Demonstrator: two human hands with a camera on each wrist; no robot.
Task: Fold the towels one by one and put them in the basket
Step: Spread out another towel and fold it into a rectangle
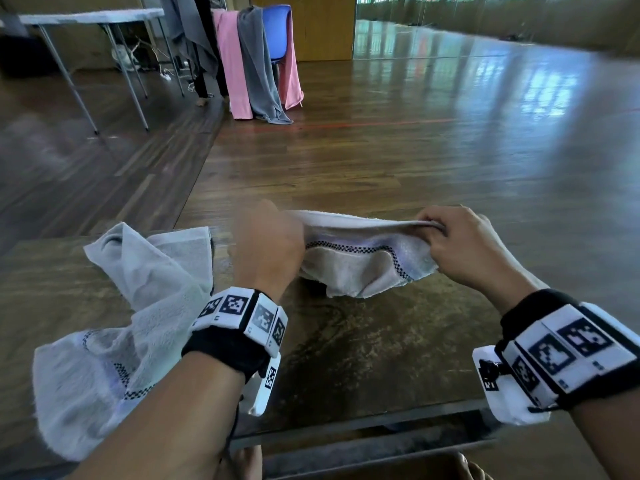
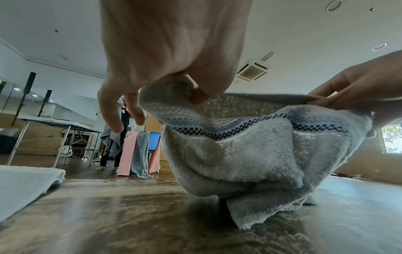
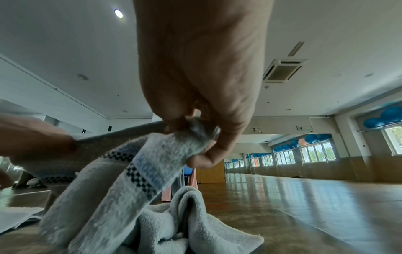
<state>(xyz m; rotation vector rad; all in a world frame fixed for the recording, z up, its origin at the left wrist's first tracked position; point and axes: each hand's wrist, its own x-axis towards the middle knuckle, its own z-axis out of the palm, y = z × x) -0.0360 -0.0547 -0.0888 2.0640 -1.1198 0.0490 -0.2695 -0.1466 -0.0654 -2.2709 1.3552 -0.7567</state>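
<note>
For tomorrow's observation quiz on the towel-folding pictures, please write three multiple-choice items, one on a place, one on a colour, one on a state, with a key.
1. Where does the second towel lie?
A. on the table, under the left forearm
B. on the floor
C. over the right wrist

2. What colour is the chair behind the hanging cloths?
A. red
B. blue
C. green

3. How is the held towel kept?
A. lying flat, untouched
B. pinched by the left hand and the right hand
C. rolled up tight

Key: 1 A, the head view shows it there; 2 B, its blue back shows; 3 B, both hands pinch its top edge.
</note>
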